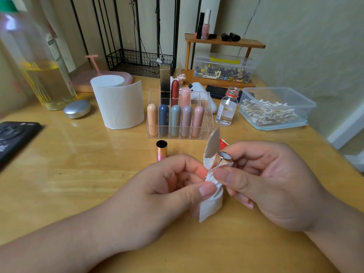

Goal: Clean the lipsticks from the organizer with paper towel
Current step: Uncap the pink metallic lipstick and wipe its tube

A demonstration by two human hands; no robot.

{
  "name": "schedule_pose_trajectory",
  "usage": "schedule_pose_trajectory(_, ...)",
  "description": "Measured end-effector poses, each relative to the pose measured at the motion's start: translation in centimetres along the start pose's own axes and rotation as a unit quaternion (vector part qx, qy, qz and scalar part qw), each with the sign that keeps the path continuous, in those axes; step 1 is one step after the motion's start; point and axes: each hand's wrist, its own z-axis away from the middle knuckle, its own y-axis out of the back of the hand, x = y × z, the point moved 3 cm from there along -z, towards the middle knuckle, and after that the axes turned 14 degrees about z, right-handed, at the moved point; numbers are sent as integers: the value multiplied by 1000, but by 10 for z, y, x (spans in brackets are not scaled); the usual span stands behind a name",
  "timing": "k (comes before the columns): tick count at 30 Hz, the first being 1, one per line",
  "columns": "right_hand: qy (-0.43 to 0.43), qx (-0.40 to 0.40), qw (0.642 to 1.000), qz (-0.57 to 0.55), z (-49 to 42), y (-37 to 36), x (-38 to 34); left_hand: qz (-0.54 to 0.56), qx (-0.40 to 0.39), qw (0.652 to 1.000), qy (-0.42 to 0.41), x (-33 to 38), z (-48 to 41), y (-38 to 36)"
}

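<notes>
Low in the middle of the view, my left hand [163,186] pinches a crumpled piece of paper towel [211,201] wrapped round one end of a metallic lipstick tube [223,158]. My right hand [269,180] grips that tube between thumb and fingers, its shiny end pointing up. The lipstick's rose-gold cap [162,150] stands on the table just left of my hands. Behind it the clear acrylic organizer [206,133] holds several capsule lipsticks [175,120] in pastel colours in front and three taller ones behind.
A paper towel roll [118,103] stands left of the organizer. A small open glass bottle [226,107] and a plastic tub of cotton swabs [275,109] are at right. A large bottle of yellow liquid [45,75], a silver compact [77,108] and a black phone [15,138] lie left.
</notes>
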Motion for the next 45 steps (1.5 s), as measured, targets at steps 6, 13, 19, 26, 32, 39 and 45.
schedule_pose_trajectory(6,-8,-14,1000,13,1,-3,1,-19,8,1000,-3,-2,1,1)
schedule_pose_trajectory(13,-15,-13,999,28,0,1,2,-23,-21,999,18,-2,2,2)
schedule_pose_trajectory(19,23,9,1000,13,0,-1,0,-172,33,978,-111,20,8,1)
schedule_pose_trajectory(26,0,46,993,105,0,-1,13,-214,246,882,-339,50,8,42)
schedule_pose_trajectory(32,-76,-3,986,147,-6,2,20,-281,242,926,-67,33,-8,61)
schedule_pose_trajectory(39,-175,-94,952,232,-6,-4,39,-479,166,862,16,22,-14,54)
schedule_pose_trajectory(45,-92,-91,942,311,-6,-1,31,-396,202,895,-42,23,-14,60)
